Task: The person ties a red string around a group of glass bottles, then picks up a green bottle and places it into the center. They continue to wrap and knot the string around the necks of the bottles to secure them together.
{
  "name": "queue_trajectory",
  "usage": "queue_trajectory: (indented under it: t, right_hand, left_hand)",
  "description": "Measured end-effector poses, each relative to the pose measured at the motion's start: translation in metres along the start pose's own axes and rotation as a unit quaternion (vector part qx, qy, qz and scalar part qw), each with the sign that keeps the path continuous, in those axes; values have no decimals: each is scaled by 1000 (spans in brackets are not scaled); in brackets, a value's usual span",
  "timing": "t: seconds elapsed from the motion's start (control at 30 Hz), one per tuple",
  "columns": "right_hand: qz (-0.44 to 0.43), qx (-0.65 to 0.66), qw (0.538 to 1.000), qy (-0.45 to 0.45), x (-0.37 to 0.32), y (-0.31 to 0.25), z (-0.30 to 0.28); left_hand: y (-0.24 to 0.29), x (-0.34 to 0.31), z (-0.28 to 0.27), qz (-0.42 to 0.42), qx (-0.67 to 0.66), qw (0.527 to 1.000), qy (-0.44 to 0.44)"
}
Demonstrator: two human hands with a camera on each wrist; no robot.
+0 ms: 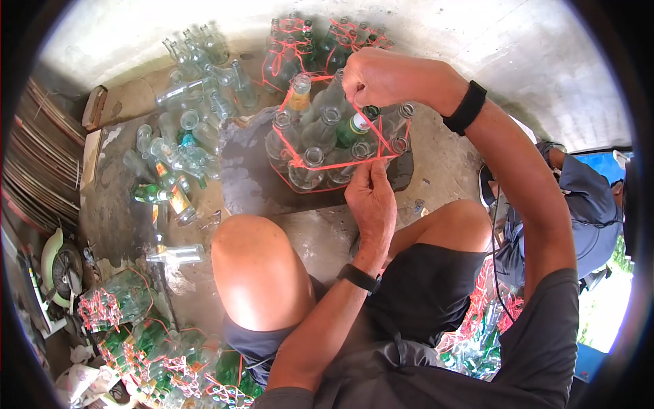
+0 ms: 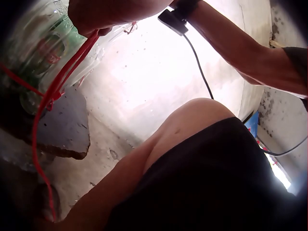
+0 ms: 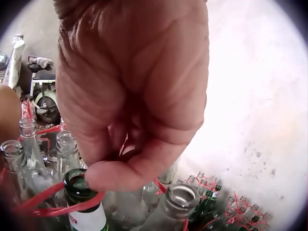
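Observation:
Clear glass bottles (image 1: 330,123) stand upright in a cluster on a dark stone slab (image 1: 245,174), with a green bottle (image 1: 354,127) bearing a white label among them. A red plastic string (image 1: 334,164) runs around and across their necks. My right hand (image 1: 392,78) is raised over the far right of the cluster, its fingers curled around the string. At the near side, thumb and fingers of my left hand (image 1: 373,201) pinch the string beside the bottle necks. The right wrist view shows the right hand's curled fingers (image 3: 115,175) close over the green bottle's mouth (image 3: 81,185).
Tied bottle bundles (image 1: 289,58) stand against the back wall. Loose bottles (image 1: 187,140) stand and lie at left. More tied bundles (image 1: 146,354) lie at lower left, others (image 1: 470,341) at lower right. Another person (image 1: 579,204) is at right. A wheel (image 1: 65,273) shows far left.

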State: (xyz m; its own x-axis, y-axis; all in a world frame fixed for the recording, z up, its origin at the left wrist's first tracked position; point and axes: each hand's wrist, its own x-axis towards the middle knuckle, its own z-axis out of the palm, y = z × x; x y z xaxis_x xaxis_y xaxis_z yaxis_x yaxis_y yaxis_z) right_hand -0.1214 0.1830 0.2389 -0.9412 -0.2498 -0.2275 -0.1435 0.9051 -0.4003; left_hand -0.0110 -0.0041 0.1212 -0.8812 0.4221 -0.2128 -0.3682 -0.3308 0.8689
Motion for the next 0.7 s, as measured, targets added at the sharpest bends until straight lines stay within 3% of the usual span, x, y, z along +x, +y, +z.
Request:
queue_trajectory:
  t: [0.07,0.13,0.17,0.23,0.37,0.43,0.47,0.53,0.7]
  right_hand:
    - [42,9,999,-12,6,-7,1]
    - [126,-89,985,-82,13,-22,-1]
    - [126,-89,985,-82,14,-30,-6]
    - [219,-35,973,-69,13,-44,-16]
    - [129,-163,978,14,5,-46,-6]
    - [249,-104,962,-38,10,-51,-10]
    - [249,-104,962,-39,12,-46,-12]
    - [279,-28,949,-145,17,-35,-17]
    - [275,71,949,-138,6,-19,-14]
  left_hand:
    - [1,-1,0,0,-4,1000,-2]
    - [3,0,0,18,19,1000,7]
    - [3,0,-1,18,19,1000,7]
    - [2,-1,-3,21,-1,1000,-11]
    - [-6,-4,-11,3,41,999,9]
    - [-1,-5,-14,-30,37,999,14]
    - [0,-6,-15,-30,37,999,15]
    - [2,-6,-16,-20,38,999,19]
    - [-2,-5,-18,-7,27,999,21]
